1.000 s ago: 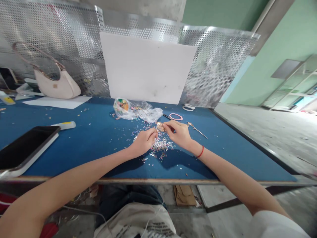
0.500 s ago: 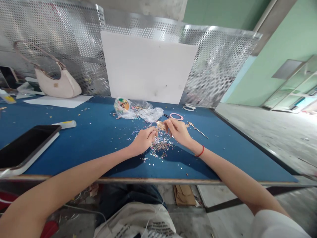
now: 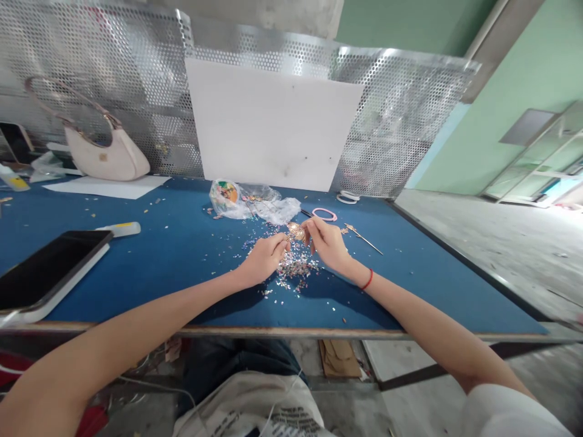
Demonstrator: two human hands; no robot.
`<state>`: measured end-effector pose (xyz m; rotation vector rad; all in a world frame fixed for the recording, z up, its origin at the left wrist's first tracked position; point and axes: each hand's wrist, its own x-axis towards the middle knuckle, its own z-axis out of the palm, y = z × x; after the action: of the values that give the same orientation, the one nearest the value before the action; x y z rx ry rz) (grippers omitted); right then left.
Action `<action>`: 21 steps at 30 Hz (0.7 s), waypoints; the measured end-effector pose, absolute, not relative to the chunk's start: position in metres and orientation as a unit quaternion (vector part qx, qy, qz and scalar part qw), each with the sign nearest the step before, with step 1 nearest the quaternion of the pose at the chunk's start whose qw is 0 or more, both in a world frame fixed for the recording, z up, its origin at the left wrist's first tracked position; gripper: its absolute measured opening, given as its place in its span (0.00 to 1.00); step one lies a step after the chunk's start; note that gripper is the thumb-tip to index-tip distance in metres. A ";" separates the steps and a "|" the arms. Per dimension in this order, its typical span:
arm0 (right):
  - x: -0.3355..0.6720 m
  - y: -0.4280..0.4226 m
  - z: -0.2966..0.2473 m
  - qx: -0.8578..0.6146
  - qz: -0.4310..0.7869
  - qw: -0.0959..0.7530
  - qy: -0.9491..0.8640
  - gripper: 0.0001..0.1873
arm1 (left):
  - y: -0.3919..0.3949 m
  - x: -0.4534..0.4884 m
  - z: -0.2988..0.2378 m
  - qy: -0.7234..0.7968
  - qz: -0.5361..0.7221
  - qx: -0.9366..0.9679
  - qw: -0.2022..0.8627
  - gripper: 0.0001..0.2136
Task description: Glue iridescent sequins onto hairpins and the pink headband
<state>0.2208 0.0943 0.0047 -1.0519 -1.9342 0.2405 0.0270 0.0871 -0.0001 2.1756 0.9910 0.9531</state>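
Over the middle of the blue table, my left hand (image 3: 263,260) is closed round the lower left end of a shiny gold openwork ornament (image 3: 296,231). My right hand (image 3: 331,244) meets its right edge, thumb and fingertips pinched together. Whatever may be between those fingertips is too small to make out. Below both hands lies a scattered heap of small glittering gems (image 3: 296,269). To the right of my right hand, a gold hair stick (image 3: 368,241) with a decorated end rests on the table, with a small gold piece (image 3: 344,230) beside that end.
Behind my hands lie a crumpled plastic bag (image 3: 277,209) and pink-handled scissors (image 3: 324,214). A white board (image 3: 277,127) leans against perforated metal. At left are a large phone-like device (image 3: 50,267), a small glue bottle (image 3: 125,229) and a handbag (image 3: 107,155). The table's front edge (image 3: 291,332) is near me.
The gold ornament has tilted slightly between my hands. My right hand has shifted a little to the left; my left hand stays almost in place.
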 end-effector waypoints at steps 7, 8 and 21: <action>0.218 0.092 0.011 -0.413 0.130 0.477 -0.765 0.13 | 0.087 0.027 0.000 0.374 0.351 0.812 0.279 0.10; 0.217 0.092 0.010 -0.414 0.103 0.481 -0.766 0.11 | 0.087 0.027 0.000 0.375 0.350 0.812 0.278 0.10; 0.219 0.096 0.009 -0.424 -0.033 0.409 -0.807 0.11 | 0.083 0.028 -0.005 0.358 0.341 0.822 0.282 0.11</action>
<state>0.2193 0.0959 0.0092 -1.0678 -2.0338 -0.0831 0.0282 0.0831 -0.0046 2.2023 0.9591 0.9121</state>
